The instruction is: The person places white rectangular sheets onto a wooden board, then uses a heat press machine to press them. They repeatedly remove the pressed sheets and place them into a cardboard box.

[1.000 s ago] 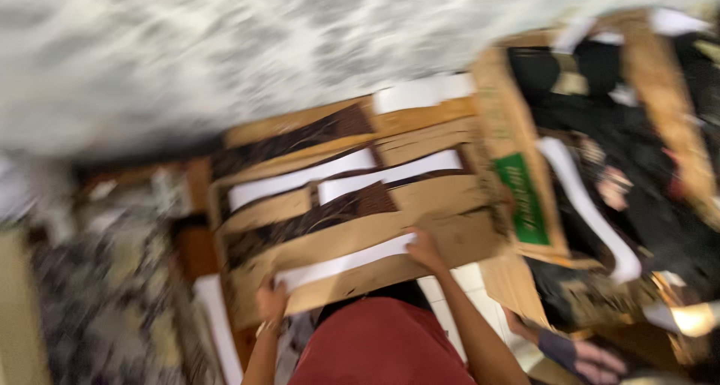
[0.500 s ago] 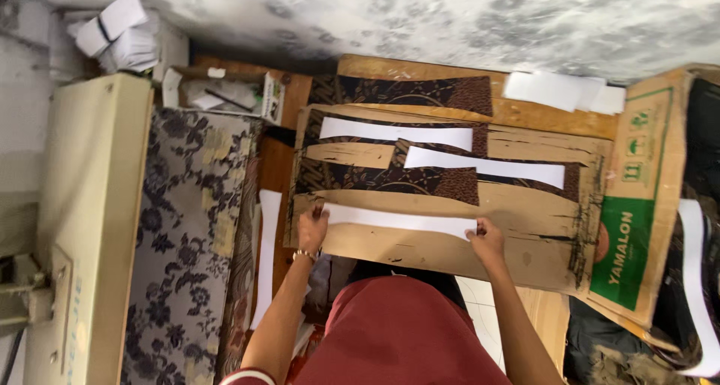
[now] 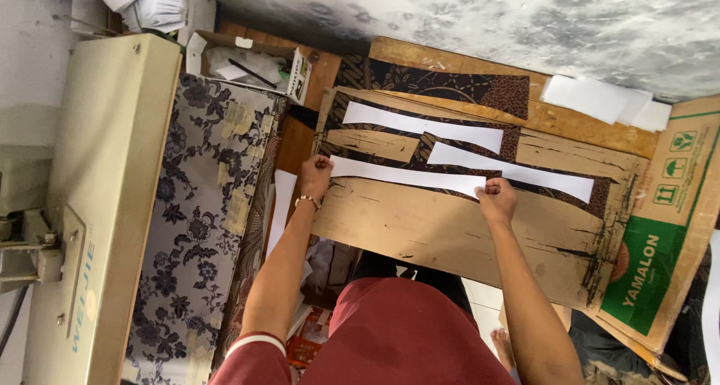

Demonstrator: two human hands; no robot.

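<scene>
Long white paper strip [image 3: 409, 176] lying flat on the brown cardboard sheet [image 3: 450, 235], long way running left to right, right end dipping a little nearer. Held at both ends: left hand [image 3: 315, 176] curled shut, pinching the left tip; right hand [image 3: 496, 197] curled shut, pinching the right tip. Gold bracelet [image 3: 306, 200] on the left wrist. Just past it, farther off, two more white strips: one [image 3: 424, 127] up and to the left, one [image 3: 510, 173] to the right, both lying the same long way, both tilted the same. Dark patterned cloth [image 3: 442, 85] peeking out under the strips and along the far edge of the cardboard. Green and brown box flap [image 3: 660, 242] to the right, touching the cardboard. Small pile of white paper pieces [image 3: 604, 101] at the far right. Flowery grey cloth [image 3: 199, 220] to the left, covering a table. Cream machine [image 3: 97, 205] farther left, beside the flowery cloth. Little open box [image 3: 247, 61] with bits inside at the far left. Red clothing [image 3: 405, 332] near the bottom.
</scene>
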